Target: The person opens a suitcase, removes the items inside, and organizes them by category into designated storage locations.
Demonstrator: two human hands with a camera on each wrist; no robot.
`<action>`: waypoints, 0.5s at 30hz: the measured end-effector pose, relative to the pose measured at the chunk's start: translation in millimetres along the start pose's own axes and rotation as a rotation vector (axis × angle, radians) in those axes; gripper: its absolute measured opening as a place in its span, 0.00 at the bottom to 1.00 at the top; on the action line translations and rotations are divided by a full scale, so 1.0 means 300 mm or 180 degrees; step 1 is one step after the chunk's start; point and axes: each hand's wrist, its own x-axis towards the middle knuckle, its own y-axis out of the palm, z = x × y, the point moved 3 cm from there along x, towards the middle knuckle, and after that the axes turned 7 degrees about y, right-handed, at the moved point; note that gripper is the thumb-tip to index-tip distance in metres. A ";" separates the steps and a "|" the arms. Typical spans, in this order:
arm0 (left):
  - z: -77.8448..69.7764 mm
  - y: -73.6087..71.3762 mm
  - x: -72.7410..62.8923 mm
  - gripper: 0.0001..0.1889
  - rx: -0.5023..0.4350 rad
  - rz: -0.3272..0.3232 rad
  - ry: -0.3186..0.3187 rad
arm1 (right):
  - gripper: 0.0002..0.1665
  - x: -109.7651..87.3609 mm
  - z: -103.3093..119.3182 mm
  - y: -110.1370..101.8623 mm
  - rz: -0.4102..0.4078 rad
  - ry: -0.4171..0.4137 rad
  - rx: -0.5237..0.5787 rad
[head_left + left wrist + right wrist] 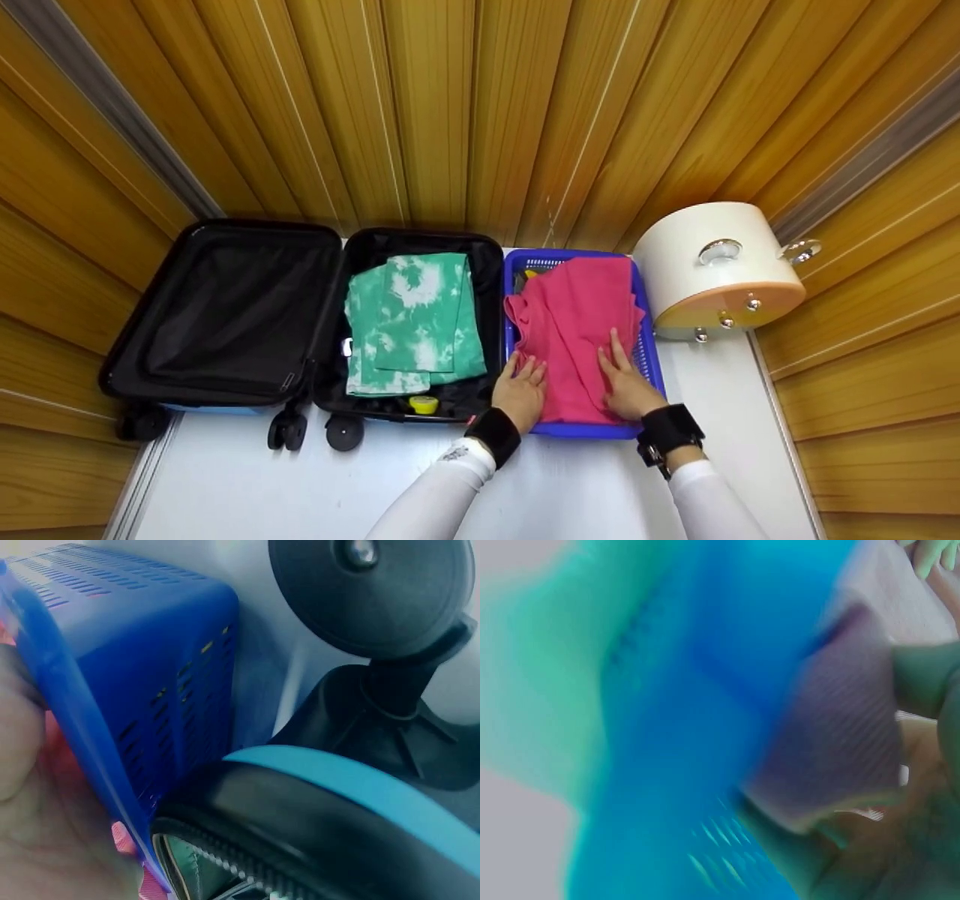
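In the head view a folded pink garment [574, 322] lies in a blue plastic basket [589, 430], covering most of it. My left hand [520, 394] is at the garment's left front edge, just inside the basket rim, fingers pointing away from me. My right hand [630, 386] rests on the garment's right front part with two fingers stretched out. The left wrist view has part of the left hand [45, 795] beside the basket wall [150, 682]. In the blurred right wrist view, cloth [832, 720] shows between parts of the right hand [885, 855].
Left of the basket lies an open black suitcase [409, 238] holding a folded green-and-white garment [420, 322] and a small yellow item [424, 405]. Its lid [240, 307] lies flat. A cream-coloured drum-shaped stool or case [705, 255] is tipped at the right, near the wooden wall.
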 end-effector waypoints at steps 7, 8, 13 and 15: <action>0.000 -0.010 -0.006 0.25 0.0097 -0.0057 0.0063 | 0.61 0.023 -0.046 0.027 0.0368 -0.0064 0.0413; 0.001 -0.009 -0.007 0.25 0.0100 -0.0056 0.0058 | 0.61 0.031 -0.051 0.029 0.0374 -0.0064 0.0427; 0.005 -0.003 -0.015 0.25 0.0097 -0.0105 0.0120 | 0.61 0.040 -0.066 0.040 0.0257 -0.0042 0.0402; 0.009 0.002 -0.023 0.24 0.0062 -0.0235 0.0197 | 0.61 0.031 -0.064 0.042 0.0150 -0.0023 0.0422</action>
